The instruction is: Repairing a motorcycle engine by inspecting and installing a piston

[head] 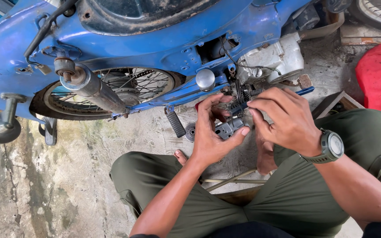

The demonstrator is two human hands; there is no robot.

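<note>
The motorbike body (164,42) is glossy blue painted metal, scuffed and chipped, its shock absorber (94,89) dull bare metal, the floor (45,185) rough stained concrete, the trousers (296,198) matt olive cloth, the small part (229,128) grey metal.

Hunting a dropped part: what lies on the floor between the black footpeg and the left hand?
In the head view, a small round bearing-like part lies between the footpeg and the left hand.

Blue motorbike (155,39) lies on its side w/ spoked wheel (111,88) before me. Red cloth (380,75) at far right. Black footpeg (175,123) rests on cracked concrete floor (45,189).
</note>
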